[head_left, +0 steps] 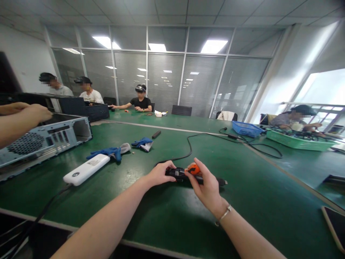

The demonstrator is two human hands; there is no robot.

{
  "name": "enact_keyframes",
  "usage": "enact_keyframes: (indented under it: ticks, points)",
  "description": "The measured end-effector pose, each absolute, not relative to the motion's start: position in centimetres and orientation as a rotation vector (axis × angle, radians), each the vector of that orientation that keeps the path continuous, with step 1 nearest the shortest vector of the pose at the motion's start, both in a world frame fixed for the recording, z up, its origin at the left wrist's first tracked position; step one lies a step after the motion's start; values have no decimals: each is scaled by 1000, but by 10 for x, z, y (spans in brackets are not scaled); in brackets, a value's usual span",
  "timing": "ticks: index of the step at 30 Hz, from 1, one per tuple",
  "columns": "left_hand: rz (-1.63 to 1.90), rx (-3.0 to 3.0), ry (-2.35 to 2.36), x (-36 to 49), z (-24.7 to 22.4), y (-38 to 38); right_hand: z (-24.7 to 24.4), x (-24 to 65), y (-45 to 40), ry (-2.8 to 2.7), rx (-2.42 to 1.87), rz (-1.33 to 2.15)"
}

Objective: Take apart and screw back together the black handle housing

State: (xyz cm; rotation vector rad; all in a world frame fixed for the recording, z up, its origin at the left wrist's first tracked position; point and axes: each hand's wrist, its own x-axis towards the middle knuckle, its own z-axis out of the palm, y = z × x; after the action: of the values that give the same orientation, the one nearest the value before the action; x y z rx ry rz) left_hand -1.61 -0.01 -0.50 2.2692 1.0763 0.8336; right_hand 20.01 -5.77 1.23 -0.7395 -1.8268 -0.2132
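A long black device point(199, 178) with a black cable lies on the green table point(161, 212), in front of me. At the device's left end, my left hand point(162, 173) has its thumb and fingers closed around the body. My right hand point(206, 183) pinches an orange and black screwdriver point(193, 169) between thumb and fingers, its tip pointing left over the middle of the device. The tip itself is too small to make out. Beyond the right hand, the far end of the device sticks out to the right.
A white power unit point(86, 169), blue gloves point(115, 153) and a metal computer case point(48, 140) are at the left, with another person's hands above the case. Blue point(246, 129) and green baskets point(299, 140) stand back right. A phone point(334, 225) lies near right.
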Motion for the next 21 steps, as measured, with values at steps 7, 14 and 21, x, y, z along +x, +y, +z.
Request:
enact_keyframes:
  ticks: [7, 14, 21]
  points:
    - [824, 2313, 1086, -15, -5, 0, 16, 198, -60, -1973, -696, -179]
    - [833, 2353, 1082, -14, -5, -1, 23, 194, -69, -2112, -651, -48]
    - [804, 2324, 1101, -14, -5, 0, 21, 198, -65, -1934, -830, -264]
